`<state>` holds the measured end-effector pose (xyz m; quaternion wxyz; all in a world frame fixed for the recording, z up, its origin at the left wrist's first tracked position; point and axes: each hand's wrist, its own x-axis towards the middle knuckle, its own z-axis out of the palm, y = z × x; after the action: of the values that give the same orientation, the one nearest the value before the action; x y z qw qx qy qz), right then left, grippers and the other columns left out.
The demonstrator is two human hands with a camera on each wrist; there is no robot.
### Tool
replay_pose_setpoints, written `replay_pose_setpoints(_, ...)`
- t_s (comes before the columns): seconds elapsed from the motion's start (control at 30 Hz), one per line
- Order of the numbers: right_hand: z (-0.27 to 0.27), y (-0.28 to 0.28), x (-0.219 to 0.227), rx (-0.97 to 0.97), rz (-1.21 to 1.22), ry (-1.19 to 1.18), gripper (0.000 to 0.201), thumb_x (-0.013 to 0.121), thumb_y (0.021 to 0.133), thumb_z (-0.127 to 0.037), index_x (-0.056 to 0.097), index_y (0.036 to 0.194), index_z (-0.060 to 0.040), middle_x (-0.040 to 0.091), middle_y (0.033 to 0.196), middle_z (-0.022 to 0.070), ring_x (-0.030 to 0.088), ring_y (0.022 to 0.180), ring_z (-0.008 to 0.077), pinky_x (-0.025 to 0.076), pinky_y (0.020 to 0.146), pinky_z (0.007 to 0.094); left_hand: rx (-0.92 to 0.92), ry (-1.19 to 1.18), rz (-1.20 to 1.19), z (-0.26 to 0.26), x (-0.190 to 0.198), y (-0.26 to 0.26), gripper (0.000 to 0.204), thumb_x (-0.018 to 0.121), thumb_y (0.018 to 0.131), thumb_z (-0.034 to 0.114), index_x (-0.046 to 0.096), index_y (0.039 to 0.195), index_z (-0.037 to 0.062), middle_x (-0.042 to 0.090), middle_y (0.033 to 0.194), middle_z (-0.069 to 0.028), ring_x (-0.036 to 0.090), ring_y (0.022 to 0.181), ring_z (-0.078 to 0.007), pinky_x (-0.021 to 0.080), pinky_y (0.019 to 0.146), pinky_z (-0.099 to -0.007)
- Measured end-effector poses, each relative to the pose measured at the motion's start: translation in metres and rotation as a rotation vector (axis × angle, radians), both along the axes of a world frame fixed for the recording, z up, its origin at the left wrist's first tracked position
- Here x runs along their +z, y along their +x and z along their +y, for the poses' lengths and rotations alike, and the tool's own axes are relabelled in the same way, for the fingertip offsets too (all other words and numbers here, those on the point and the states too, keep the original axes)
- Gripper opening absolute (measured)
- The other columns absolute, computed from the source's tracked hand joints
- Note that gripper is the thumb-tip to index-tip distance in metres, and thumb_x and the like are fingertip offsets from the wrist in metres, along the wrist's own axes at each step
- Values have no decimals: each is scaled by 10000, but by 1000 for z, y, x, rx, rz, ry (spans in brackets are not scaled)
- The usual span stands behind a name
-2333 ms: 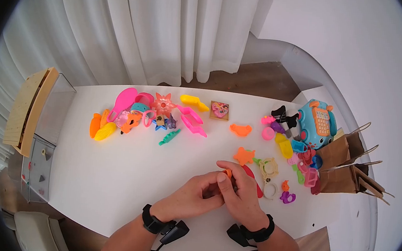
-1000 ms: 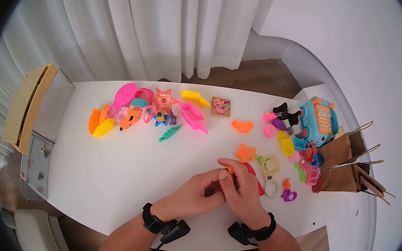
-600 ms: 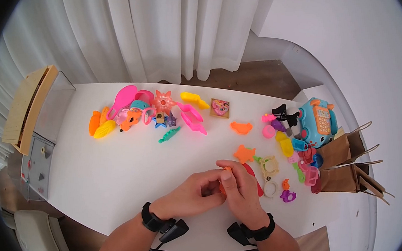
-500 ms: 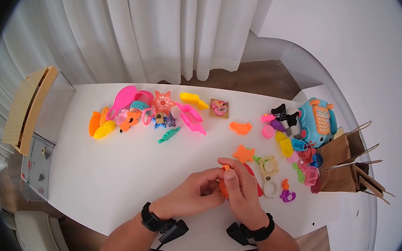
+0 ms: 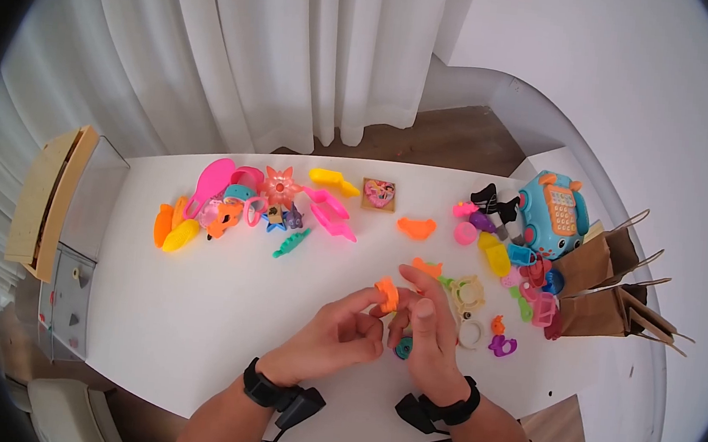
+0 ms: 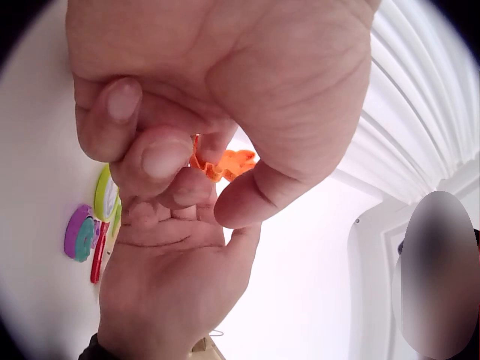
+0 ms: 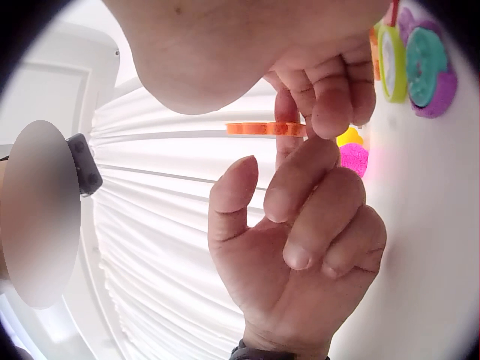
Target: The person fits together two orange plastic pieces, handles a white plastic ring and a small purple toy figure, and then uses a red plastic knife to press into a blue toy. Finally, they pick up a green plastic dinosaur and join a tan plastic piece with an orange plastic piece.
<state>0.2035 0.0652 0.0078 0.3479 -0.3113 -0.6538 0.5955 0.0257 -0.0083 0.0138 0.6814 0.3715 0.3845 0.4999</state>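
An orange toy piece (image 5: 387,295) is at the index fingertip of the left hand (image 5: 322,333). In the left wrist view the orange piece (image 6: 236,163) shows on both sides of that finger, the thumb apart from it. The right wrist view shows it edge-on as a thin orange band (image 7: 251,129) crossing the finger. The right hand (image 5: 435,348) is close beside, thumb and index finger extended, other fingers loosely bent; whether it touches the piece is unclear. Below its fingers a teal piece (image 5: 403,348) shows.
Behind the right hand are an orange star (image 5: 427,267) and a cream ring (image 5: 471,334). Farther back are a pink mould (image 5: 329,212) and a heart-topped box (image 5: 379,194). A toy phone (image 5: 552,214) and paper bags (image 5: 597,313) stand right; a drawer box (image 5: 70,296) is left.
The hands have drawn apart. The orange piece, earlier between both hands, is now raised at the left fingertips. The teal piece has come into sight, and the right fingers partly cover the orange star.
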Motion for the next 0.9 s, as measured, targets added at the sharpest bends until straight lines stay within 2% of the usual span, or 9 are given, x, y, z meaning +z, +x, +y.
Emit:
replay_pose_setpoints(0.07,1,2,-3,11,9,-12,587,405,1140,-456,426,1510,-1,709,1098,93,568,711,75,473,675,229,0,-11,-9,0,0,-4,627,622,930,-25,449,1530,43,594,883,12,534,770,-52,415,670,-214)
replay_pose_setpoints(0.13,2,2,-4,36,110,43,589,395,1140,-453,419,1513,3,738,1145,90,535,633,68,460,630,227,13,-39,-13,1,3,-6,634,619,945,23,422,1548,48,590,841,18,515,734,-48,390,640,-213)
replay_pose_setpoints(0.27,4,2,-4,57,179,135,575,391,1143,-436,433,1502,12,739,1215,93,538,642,64,445,600,215,-30,-69,36,1,-4,-7,608,604,957,53,443,1543,51,574,829,30,490,715,-44,366,627,-212)
replay_pose_setpoints(0.33,5,2,0,39,131,103,566,392,1146,-432,451,1490,14,735,1239,98,538,650,58,445,590,212,-26,-92,53,2,2,-3,572,629,911,53,514,1471,37,550,784,15,463,672,-73,351,594,-234)
replay_pose_setpoints(0.43,2,0,5,-23,98,20,560,400,1147,-430,459,1488,10,732,1241,105,535,659,51,450,589,214,-41,-48,60,3,-2,-5,548,635,910,55,533,1449,35,549,781,18,450,660,-71,342,587,-234)
replay_pose_setpoints(0.57,4,2,5,-25,67,20,561,429,1141,-428,451,1500,3,727,1243,111,540,671,50,455,589,221,-51,-93,48,2,5,-8,550,631,902,49,548,1446,38,542,766,12,433,631,-70,323,567,-238)
replay_pose_setpoints(0.63,3,2,11,17,-66,-47,558,455,1136,-421,449,1509,-5,737,1205,110,551,681,49,453,596,219,-30,-147,-56,0,12,-7,622,607,883,36,503,1496,49,518,737,5,411,597,-74,303,546,-240)
replay_pose_setpoints(0.73,3,3,4,51,-73,-9,565,476,1131,-420,447,1516,-8,748,1167,108,564,689,59,465,626,225,-39,-114,-112,0,11,-12,708,587,853,24,443,1545,61,495,718,0,398,574,-81,285,532,-239)
replay_pose_setpoints(0.9,1,2,6,53,105,45,573,494,1126,-402,437,1517,13,755,1155,103,570,699,70,474,662,233,-20,-118,-94,0,4,-13,753,587,827,27,413,1559,50,492,709,1,396,573,-82,279,527,-233)
